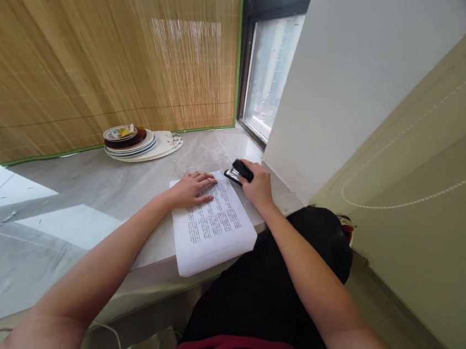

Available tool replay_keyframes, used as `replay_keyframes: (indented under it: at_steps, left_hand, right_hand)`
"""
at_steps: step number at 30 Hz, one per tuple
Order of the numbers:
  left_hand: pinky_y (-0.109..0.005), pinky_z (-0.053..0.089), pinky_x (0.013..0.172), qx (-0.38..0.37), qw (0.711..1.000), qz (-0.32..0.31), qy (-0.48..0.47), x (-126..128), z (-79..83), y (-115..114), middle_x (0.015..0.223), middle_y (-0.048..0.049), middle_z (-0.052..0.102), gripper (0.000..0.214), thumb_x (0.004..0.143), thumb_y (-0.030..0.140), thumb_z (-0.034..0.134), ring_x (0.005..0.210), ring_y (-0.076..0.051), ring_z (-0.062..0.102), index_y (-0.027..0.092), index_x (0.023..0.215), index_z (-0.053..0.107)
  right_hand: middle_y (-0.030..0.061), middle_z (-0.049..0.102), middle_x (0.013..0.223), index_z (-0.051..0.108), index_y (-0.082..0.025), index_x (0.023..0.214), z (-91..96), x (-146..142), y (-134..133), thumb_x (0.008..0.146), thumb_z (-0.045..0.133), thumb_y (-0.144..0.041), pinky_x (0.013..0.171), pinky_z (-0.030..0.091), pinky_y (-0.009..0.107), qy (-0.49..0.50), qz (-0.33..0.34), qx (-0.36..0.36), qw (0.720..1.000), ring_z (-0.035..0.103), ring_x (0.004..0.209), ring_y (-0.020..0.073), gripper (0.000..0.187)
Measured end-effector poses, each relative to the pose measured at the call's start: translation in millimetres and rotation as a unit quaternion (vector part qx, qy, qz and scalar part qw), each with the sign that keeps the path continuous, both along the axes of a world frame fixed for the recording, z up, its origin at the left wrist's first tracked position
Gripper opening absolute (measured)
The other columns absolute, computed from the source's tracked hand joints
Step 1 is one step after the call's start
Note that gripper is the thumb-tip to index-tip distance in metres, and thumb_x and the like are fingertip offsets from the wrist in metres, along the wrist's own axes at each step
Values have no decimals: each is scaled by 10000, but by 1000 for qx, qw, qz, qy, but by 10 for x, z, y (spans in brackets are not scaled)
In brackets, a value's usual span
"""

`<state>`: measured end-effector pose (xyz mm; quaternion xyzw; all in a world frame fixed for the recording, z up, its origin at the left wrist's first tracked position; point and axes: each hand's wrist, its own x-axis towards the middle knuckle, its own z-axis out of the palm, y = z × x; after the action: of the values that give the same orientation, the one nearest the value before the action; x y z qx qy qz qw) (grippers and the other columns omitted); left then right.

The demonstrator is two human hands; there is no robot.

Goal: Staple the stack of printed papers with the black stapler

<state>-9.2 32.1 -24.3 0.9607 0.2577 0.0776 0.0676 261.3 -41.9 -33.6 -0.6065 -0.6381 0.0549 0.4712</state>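
Note:
Printed sheets of paper (215, 243) lie on the grey stone sill, with the near edge hanging over its front. My left hand (193, 190) rests flat on the upper part of the paper, fingers spread and pointing right. In my right hand (258, 185) is a black stapler (239, 172), gripped from the right side. The stapler's front end meets the paper's upper right edge. Whether its jaws are pressed together on the paper I cannot tell.
A stack of plates (130, 143) stands at the back by the bamboo blind (100, 61). To the right are a window (274, 70) and a white wall (354, 56). A white bead chain (390, 205) hangs there. Cables (118, 342) run below the sill (80, 185).

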Motion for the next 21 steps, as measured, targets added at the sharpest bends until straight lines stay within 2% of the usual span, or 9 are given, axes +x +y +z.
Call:
replay_keyframes:
  at_steps: [6,12,21]
  left_hand:
    - [-492,258,1199,-9,1000,0,7,0,-17,2,1720,-67,457,672,1061,673,437,1472,-390,473,363,1657,475]
    - [-477,286,1171,-12,1000,1,5,10,16,-20,1684,-109,498,669,1059,692,441,1464,-376,488,293,1588,539]
    - [-482,331,1138,-11,1000,3,2,5,26,-26,1591,-155,561,621,1051,677,482,1412,-376,533,254,1491,596]
  right_hand:
    - [133,747,1250,702,-220,1409,29,-23,-24,896,633,-173,1055,552,516,-13,-1,2,1000,676,1139,330,519]
    - [137,744,1232,700,-218,1418,32,-18,-36,898,644,-162,1043,547,519,-14,-1,-7,1000,676,1131,336,526]
    - [129,737,1225,702,-225,1412,15,-16,-37,892,646,-156,1054,542,520,-1,3,-1,1000,675,1121,331,527]
